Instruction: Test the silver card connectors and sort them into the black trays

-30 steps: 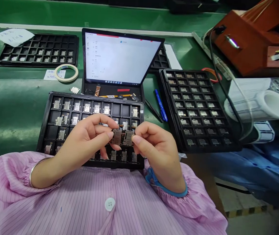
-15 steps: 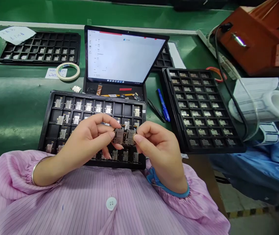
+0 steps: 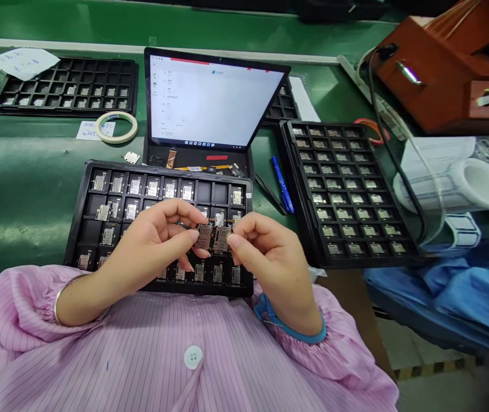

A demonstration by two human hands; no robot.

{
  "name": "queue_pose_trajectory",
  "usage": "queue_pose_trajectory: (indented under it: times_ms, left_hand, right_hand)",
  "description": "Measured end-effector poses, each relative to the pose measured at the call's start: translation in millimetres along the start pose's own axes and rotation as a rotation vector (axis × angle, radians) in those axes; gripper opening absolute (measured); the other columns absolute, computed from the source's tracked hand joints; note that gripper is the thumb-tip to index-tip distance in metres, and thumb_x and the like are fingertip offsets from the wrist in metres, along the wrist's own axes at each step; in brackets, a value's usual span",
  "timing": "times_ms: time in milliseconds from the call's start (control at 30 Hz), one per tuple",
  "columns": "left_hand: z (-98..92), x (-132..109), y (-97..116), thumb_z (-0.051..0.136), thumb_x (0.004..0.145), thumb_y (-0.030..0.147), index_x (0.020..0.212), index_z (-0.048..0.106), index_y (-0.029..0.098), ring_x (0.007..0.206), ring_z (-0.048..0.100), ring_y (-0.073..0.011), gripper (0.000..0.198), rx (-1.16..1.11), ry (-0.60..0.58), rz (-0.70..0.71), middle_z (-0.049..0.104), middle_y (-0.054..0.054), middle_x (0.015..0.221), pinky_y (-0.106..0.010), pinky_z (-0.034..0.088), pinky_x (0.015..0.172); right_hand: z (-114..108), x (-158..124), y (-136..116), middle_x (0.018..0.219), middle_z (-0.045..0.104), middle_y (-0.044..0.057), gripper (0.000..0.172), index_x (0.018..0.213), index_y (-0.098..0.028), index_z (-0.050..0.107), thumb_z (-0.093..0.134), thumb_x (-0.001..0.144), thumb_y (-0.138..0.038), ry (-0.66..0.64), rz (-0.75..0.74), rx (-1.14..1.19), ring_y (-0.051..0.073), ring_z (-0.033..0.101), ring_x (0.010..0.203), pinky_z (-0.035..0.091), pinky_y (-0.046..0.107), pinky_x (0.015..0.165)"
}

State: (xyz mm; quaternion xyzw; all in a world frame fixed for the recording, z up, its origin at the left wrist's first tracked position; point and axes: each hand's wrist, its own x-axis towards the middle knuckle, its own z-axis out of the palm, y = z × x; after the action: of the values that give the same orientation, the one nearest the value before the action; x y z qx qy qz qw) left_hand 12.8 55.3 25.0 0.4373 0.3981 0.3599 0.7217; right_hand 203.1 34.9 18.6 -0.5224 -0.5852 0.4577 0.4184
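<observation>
Since a second ago, the right hand has drawn its small grey rectangular metal-faced circuit piece closer to the left hand's matching grey metal-faced piece, both above the black plastic compartmented tray. Each hand is closed in a thumb-and-finger pinch on one piece's outer edge; whether the pieces touch, I cannot tell. So slight a grip might let one drop among the similar silvery pieces below, and pushing them together could scrape their edges.

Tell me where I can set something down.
The green table is bare left of the near tray, between the far-left tray and the pink sleeve. Crowded: between laptop and right tray, around the pen.
</observation>
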Motion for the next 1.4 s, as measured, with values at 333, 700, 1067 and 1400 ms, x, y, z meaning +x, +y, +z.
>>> queue_pose_trajectory:
  times_ms: [333,700,1067,1400]
  left_hand:
    - [0.3,1,1,0.064,0.087,0.016,0.094,0.060,0.016,0.068,0.071,-0.0123,0.008,0.045,0.012,0.007,0.062,0.001,0.085,-0.015,0.056,0.049]
    - [-2.9,7,-1,0.066,0.085,0.020,0.096,0.061,0.016,0.073,0.073,-0.0151,0.013,0.089,0.011,-0.002,0.061,0.000,0.088,-0.017,0.056,0.053]
    - [-14.3,101,-4,0.063,0.077,0.019,0.085,0.069,0.016,0.071,0.063,-0.0197,0.011,0.987,0.125,0.196,0.071,-0.006,0.079,-0.034,0.047,0.066]
    - [-34.8,89,13,0.065,0.083,0.029,0.093,0.070,0.017,0.075,0.059,-0.0207,0.017,1.043,0.197,0.263,0.071,-0.007,0.087,-0.035,0.042,0.069]
  right_hand:
    - [-1,-1,-2,0.055,0.048,-0.006,0.021,0.067,-0.020,0.051,0.060,0.085,-0.024,-0.002,-0.005,0.000,0.008,0.042,0.047,0.031,0.023,0.043]
    - [-6,-1,0,0.054,0.050,-0.005,0.020,0.067,-0.021,0.052,0.060,0.084,-0.025,0.021,0.011,-0.023,0.010,0.043,0.047,0.030,0.024,0.043]
    - [-36,76,53,0.055,0.058,-0.002,0.019,0.065,-0.020,0.052,0.059,0.082,-0.025,0.015,0.160,-0.539,0.014,0.051,0.053,0.034,0.029,0.056]
    - [-42,68,33,0.063,0.060,0.000,0.022,0.069,-0.020,0.057,0.064,0.086,-0.033,0.072,0.058,-0.707,0.015,0.052,0.058,0.034,0.030,0.057]
